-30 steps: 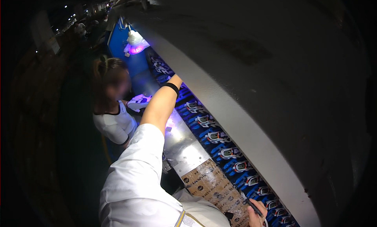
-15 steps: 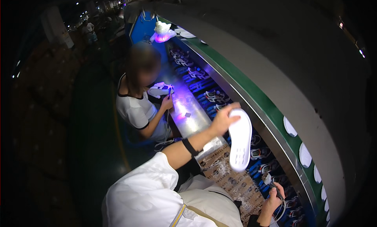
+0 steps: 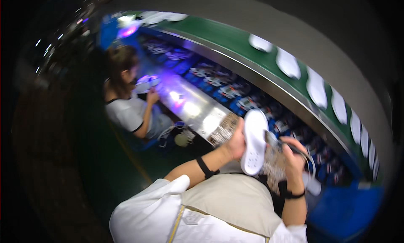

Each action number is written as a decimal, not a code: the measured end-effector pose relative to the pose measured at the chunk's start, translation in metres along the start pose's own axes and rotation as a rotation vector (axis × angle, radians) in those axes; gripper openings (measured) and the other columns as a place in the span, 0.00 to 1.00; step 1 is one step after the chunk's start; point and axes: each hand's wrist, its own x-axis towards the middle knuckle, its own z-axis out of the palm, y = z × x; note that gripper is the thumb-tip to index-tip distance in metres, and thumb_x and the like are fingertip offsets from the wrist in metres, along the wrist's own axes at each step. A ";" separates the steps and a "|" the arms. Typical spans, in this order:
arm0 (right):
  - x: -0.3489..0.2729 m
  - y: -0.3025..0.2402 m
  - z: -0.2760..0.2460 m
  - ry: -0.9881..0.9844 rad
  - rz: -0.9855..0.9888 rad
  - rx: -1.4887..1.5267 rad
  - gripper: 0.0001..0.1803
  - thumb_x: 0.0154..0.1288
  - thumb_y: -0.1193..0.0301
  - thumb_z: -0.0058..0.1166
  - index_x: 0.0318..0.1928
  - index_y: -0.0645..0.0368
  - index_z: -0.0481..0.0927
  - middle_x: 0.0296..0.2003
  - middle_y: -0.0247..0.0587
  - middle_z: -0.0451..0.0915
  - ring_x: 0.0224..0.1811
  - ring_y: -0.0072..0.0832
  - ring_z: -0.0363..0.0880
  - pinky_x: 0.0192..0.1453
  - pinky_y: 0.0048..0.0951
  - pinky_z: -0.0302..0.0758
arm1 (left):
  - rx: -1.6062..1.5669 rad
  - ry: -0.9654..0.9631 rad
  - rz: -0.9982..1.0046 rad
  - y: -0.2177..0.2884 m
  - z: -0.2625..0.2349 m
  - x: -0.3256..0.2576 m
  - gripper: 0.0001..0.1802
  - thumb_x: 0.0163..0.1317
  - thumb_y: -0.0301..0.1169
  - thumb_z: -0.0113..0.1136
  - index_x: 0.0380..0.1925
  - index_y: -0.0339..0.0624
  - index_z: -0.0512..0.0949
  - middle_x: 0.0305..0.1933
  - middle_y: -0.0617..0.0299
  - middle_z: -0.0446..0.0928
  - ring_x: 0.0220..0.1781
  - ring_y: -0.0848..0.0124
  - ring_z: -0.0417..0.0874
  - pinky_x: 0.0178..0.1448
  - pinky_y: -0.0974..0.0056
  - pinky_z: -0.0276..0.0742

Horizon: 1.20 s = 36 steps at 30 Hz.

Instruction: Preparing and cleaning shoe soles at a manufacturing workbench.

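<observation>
Head view showed a seated co-worker [image 3: 126, 104] at far left by the lit surface [image 3: 189, 106]; centrally, the left hand [image 3: 236, 141] gripped a white shoe sole [image 3: 254, 142], while the right hand [image 3: 294, 157] pinched a thin tool [image 3: 275, 141] against it.

1. Your left hand [image 3: 236, 141] is raised in front of your chest, fingers curled in a grip, a black band around the wrist.
2. Your right hand [image 3: 293, 155] is lifted beside it, fingers bent closed, also black-banded.

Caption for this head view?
Left hand holds a white shoe sole; right hand brings a tool beside it.
</observation>
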 end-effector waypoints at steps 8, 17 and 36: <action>0.017 -0.019 0.025 0.125 -0.079 -0.067 0.12 0.63 0.76 0.64 0.47 0.64 0.88 0.36 0.40 0.87 0.36 0.21 0.85 0.40 0.25 0.80 | 0.086 -0.274 -0.046 -0.026 0.027 -0.001 0.50 0.73 0.74 0.21 0.74 0.47 0.65 0.64 0.49 0.78 0.62 0.50 0.83 0.68 0.43 0.79; 0.016 -0.031 0.013 -0.152 -0.116 0.049 0.14 0.64 0.75 0.67 0.51 0.61 0.89 0.34 0.41 0.82 0.36 0.27 0.81 0.39 0.27 0.77 | 0.082 -0.252 0.062 -0.012 0.021 -0.006 0.43 0.76 0.71 0.27 0.71 0.50 0.69 0.66 0.56 0.77 0.66 0.60 0.81 0.70 0.50 0.79; 0.011 -0.041 0.046 -0.301 -0.589 -0.348 0.18 0.53 0.76 0.73 0.47 0.61 0.89 0.31 0.39 0.81 0.34 0.34 0.75 0.43 0.35 0.70 | -0.018 -0.147 0.341 0.035 0.050 -0.003 0.51 0.70 0.76 0.31 0.64 0.41 0.74 0.51 0.44 0.81 0.49 0.53 0.86 0.57 0.47 0.84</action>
